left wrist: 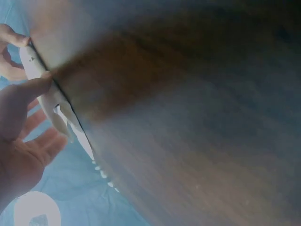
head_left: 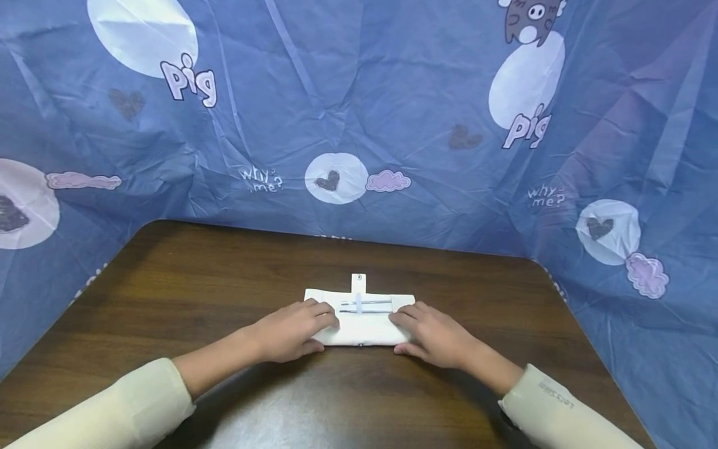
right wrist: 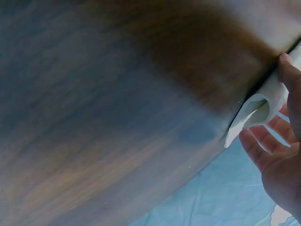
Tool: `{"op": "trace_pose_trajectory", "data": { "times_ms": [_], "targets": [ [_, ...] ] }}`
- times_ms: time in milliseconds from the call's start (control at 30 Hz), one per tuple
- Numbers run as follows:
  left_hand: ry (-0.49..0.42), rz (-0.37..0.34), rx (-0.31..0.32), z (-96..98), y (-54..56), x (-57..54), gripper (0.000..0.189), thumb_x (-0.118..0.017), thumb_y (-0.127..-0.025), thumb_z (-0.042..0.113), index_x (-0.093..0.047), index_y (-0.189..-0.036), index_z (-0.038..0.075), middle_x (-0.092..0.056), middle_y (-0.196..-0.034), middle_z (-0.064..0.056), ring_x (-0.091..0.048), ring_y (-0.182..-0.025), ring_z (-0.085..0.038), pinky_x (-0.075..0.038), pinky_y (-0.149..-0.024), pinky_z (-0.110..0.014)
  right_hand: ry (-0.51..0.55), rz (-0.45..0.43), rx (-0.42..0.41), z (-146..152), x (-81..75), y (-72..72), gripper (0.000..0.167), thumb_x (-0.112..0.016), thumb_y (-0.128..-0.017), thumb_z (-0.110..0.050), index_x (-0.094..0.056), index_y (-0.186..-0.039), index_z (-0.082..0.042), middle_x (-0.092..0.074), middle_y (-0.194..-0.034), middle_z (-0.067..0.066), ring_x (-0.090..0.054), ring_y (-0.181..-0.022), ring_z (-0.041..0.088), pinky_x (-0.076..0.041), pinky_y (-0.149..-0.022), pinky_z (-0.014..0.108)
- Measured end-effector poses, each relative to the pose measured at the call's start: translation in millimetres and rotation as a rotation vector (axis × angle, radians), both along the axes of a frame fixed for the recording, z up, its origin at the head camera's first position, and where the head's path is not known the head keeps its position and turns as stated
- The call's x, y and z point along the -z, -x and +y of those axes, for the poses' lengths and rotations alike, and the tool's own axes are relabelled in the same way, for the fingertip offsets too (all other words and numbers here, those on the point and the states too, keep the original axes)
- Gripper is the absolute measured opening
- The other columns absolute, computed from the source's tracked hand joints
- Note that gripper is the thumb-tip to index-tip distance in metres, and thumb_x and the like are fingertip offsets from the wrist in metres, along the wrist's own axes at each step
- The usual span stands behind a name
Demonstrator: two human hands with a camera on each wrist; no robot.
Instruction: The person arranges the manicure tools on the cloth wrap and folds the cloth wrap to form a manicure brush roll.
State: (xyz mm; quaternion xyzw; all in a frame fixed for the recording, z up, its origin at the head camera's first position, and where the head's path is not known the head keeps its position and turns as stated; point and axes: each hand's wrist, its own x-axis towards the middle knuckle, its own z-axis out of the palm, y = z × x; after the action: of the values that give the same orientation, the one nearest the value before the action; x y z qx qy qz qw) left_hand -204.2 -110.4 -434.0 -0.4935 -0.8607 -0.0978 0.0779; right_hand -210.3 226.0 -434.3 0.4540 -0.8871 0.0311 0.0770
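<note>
A white roll-up case (head_left: pixel 359 330) lies partly rolled on the table, its near edge curled into a thick fold. Two slim metal tools (head_left: pixel 370 310) lie side by side in it under a narrow band; their exact kind is too small to tell. From the far edge a short strap with a snap (head_left: pixel 358 284) sticks out. My left hand (head_left: pixel 294 330) holds the left end, thumb at the near edge and fingers over the top. At the opposite end, my right hand (head_left: pixel 434 335) grips likewise. The right wrist view shows the hollow end of the roll (right wrist: pixel 259 107).
A dark brown wooden table (head_left: pixel 235 262) with rounded far corners carries the case. Behind it and along its sides hangs a blue printed cloth (head_left: pixel 336 112) with pigs, hearts and lettering. Pale sleeves (head_left: pixel 140 399) cover both forearms.
</note>
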Motion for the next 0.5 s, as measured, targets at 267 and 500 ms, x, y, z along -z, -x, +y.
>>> {"op": "trace_pose_trajectory", "data": {
  "times_ms": [267, 500],
  "targets": [
    [0.015, -0.070, 0.006, -0.2, 5.5, -3.1, 0.037, -0.083, -0.087, 0.020, -0.066, -0.119, 0.010, -0.065, -0.122, -0.004, -0.061, -0.103, -0.022, -0.055, -0.087, -0.034, -0.043, -0.047, 0.003, -0.8, -6.8, 0.5, 0.052, -0.074, -0.095, -0.031, -0.061, -0.136, -0.003, -0.064, -0.126, 0.012, -0.060, -0.113, 0.026, -0.051, -0.100, 0.043],
    [-0.082, -0.280, -0.004, -2.8, 25.9, -13.2, 0.029, -0.065, -0.098, 0.007, -0.066, -0.126, 0.002, -0.070, -0.124, -0.009, -0.065, -0.115, -0.021, -0.053, -0.099, -0.041, 0.041, -0.166, 0.050, -0.8, -11.1, 12.4, 0.039, -0.063, -0.101, -0.022, -0.060, -0.135, -0.004, -0.064, -0.125, 0.009, -0.062, -0.112, 0.023, -0.053, -0.094, 0.043]
  ]
}}
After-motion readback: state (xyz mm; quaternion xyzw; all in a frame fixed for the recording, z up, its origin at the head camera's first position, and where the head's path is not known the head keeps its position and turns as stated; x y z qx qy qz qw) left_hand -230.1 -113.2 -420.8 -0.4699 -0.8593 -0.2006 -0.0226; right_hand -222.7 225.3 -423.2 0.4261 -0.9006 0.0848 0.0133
